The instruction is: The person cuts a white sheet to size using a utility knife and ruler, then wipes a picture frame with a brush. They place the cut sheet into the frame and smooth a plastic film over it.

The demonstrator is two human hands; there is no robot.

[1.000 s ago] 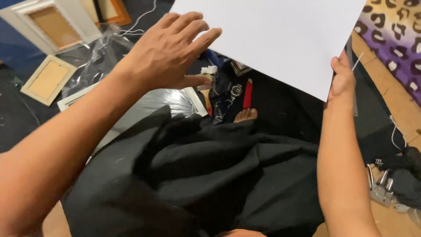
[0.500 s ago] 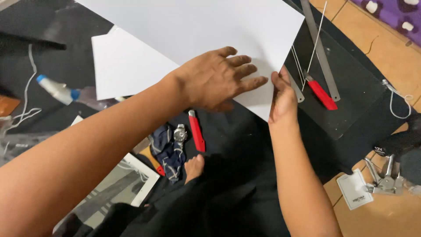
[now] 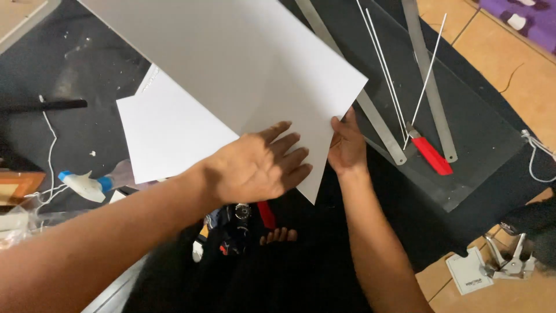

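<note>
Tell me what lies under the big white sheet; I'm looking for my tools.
Under the big white sheet a smaller white sheet sticks out, and a metal ruler runs beneath its right edge. The left hand presses on top. Anything else beneath is covered.

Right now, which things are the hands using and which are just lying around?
In use:
left hand flat on the big white sheet
right hand gripping its edge

Lying about:
smaller white sheet
two metal rulers
red-handled knife
thin white sticks
glue bottle
</note>
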